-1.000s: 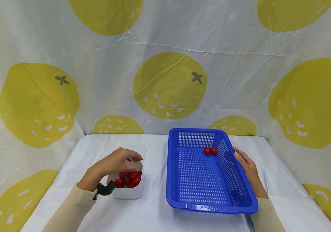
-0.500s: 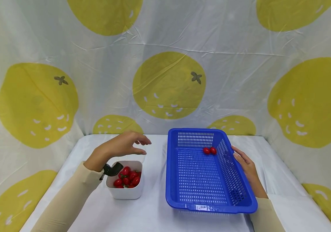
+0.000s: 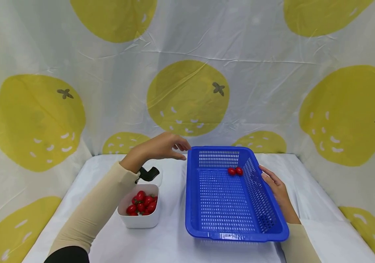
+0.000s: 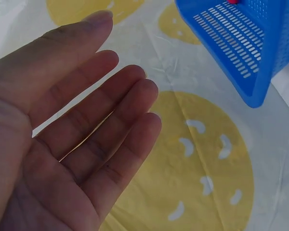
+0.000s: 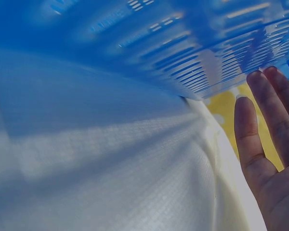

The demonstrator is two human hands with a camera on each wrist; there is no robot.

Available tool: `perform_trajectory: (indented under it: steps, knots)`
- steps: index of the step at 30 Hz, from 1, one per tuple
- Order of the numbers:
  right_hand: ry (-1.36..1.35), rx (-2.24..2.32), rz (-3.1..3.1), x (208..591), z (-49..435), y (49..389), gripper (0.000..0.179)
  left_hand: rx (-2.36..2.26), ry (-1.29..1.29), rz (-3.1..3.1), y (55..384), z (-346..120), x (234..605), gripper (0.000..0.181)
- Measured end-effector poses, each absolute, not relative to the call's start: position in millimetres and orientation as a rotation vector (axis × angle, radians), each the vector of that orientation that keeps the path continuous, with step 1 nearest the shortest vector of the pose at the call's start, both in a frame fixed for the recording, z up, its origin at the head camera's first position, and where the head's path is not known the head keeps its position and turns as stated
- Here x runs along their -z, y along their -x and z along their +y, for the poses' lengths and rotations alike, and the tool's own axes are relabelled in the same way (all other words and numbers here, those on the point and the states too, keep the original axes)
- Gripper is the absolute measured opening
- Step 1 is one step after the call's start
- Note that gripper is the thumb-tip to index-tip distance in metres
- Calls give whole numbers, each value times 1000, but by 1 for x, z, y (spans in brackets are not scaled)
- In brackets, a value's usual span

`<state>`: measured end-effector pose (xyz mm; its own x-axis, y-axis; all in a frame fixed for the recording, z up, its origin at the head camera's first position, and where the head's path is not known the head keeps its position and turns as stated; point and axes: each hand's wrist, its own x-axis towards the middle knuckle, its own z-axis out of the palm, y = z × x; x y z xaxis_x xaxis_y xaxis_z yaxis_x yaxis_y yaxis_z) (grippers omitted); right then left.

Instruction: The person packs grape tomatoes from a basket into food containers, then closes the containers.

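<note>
My left hand [image 3: 165,146] is in the air beside the upper left corner of a blue plastic basket [image 3: 192,190]. Its fingers are loosely bent, and in the left wrist view the palm [image 4: 53,187] holds nothing. Two red cherry tomatoes [image 3: 235,171] lie together near the basket's far right corner. Along the basket's right side is my right hand [image 3: 277,191], its fairly straight fingers [image 5: 267,106] touching the outer wall. A white box [image 3: 141,221] below my left forearm holds several red cherry tomatoes [image 3: 142,202].
Behind the box lies a pale lid [image 3: 156,179], partly hidden by the left wrist. White cloth [image 3: 174,233] covers the table. A curtain with yellow fruit prints [image 3: 187,98] encloses the back and sides.
My left hand has risen out of the white box and travelled right and away, up to the basket's far left corner. My right hand and the two tomatoes stay in place.
</note>
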<state>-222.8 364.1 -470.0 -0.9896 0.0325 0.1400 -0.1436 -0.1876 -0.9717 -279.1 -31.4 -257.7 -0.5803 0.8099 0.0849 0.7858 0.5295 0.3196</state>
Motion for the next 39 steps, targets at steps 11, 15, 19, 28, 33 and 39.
perform_trajectory:
  steps: [11,15,19,28,33,39]
  knots:
    - [-121,-2338,-1916,469,362,223,48,-477,-1344,2639,307,8,261,29]
    - [-99,-2334,-1932,469,360,221,48,-465,-1367,2624,315,22,262,30]
    - [-80,-2332,-1953,468,357,220,49,-418,-1379,2626,319,37,261,30]
    - [-84,-2334,-1963,467,354,220,50,-440,-1411,2617,333,63,271,30]
    - [-86,-2331,-1960,468,357,219,50,-565,-1391,2572,344,77,287,30]
    - [-97,-2347,-1944,469,359,217,49,-615,-1354,2561,351,93,307,32]
